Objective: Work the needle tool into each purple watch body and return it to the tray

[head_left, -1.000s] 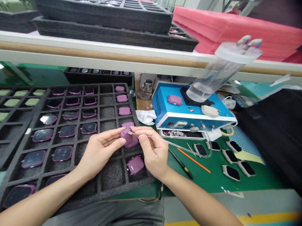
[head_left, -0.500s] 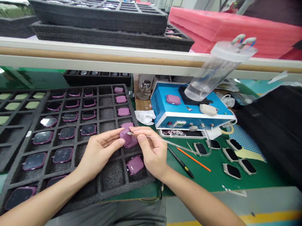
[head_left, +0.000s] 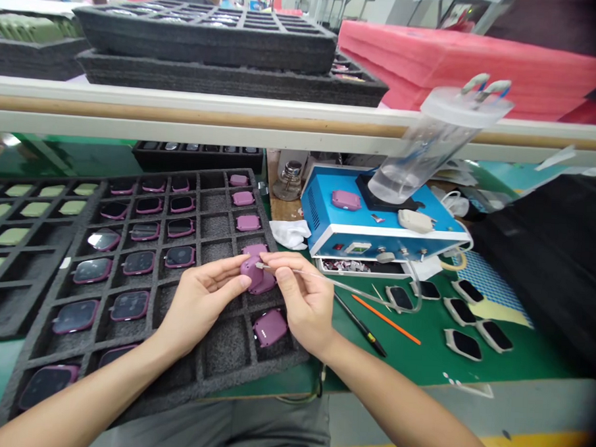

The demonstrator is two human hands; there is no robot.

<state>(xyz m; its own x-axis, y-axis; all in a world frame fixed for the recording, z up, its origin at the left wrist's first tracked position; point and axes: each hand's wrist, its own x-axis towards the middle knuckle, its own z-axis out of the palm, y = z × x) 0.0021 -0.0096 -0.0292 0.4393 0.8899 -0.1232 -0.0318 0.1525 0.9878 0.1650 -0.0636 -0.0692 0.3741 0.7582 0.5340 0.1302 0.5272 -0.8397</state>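
Observation:
Between its thumb and fingertips, my left hand (head_left: 200,298) pinches a purple watch case (head_left: 249,269) above the foam tray (head_left: 200,371). My right hand (head_left: 307,303) is closed around a thin dispensing tube (head_left: 344,286). The pale tip at the tube's end meets the edge of the held case, though exact contact is hard to make out. Another purple case sits in the tray just below the hands, partly hidden. Nearer to me, a purple watch case (head_left: 270,328) lies in a compartment. Purple watches with dark screens (head_left: 138,262) fill several compartments at left.
A blue dispenser box (head_left: 328,218) stands behind my right hand, with a clear cylinder (head_left: 404,159) and a purple case (head_left: 346,200) on top. A black pen (head_left: 360,325), an orange stick (head_left: 385,319) and several beige watches (head_left: 463,344) lie at right. A shelf edge (head_left: 193,130) crosses above.
The whole view has shifted slightly, so everything appears a little further right and lower. Both hands keep the same hold on the watch case and the tube.

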